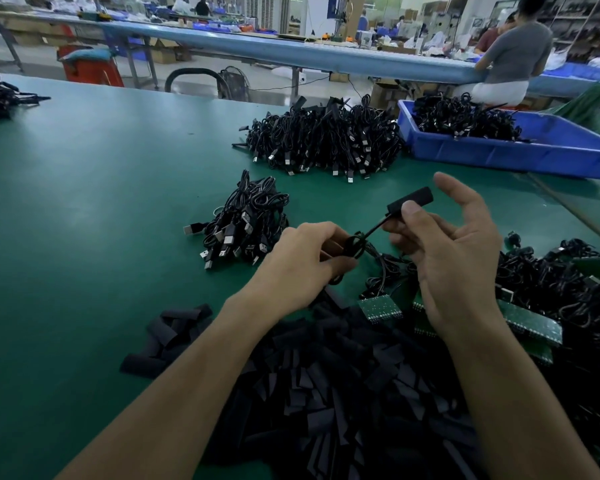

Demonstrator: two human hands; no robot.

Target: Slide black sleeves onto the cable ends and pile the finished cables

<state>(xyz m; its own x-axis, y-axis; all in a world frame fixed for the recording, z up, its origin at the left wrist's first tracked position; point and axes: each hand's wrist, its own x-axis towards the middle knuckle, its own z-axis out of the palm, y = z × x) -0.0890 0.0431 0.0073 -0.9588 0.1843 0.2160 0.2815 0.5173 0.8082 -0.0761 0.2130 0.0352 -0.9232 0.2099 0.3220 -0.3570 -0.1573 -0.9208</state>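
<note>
Here we are over the green table (101,202), both hands raised above its near edge. Our left hand (305,258) is curled tight round the coiled cable (355,244), knuckles up, the loops bunched between thumb and fingers. From that coil a short straight stretch climbs to the right and runs into the lower end of the black sleeve (411,202). Our right hand (454,258) pinches that sleeve, thumb pressed on its near side, while the forefinger stands free and straight above it. The sleeve sits tilted, its far end pointing up and to the right, clear of the table.

Below our wrists, all along the near edge, lies the heap of loose sleeves (343,393), flat black pieces spilling left onto the bare green. Just beyond the left hand sits the small pile of cables (246,223), plugs pointing toward us. Farther back, near the far edge, we have the large pile (326,140), and touching its right side the blue bin (499,154), more black cable heaped in its far end. At the right edge, a tangle of cables (568,289) lies with green circuit boards (380,308) poking out beside our right wrist. Across the aisle a person (513,53) sits at a long blue bench (291,53), back to us.
</note>
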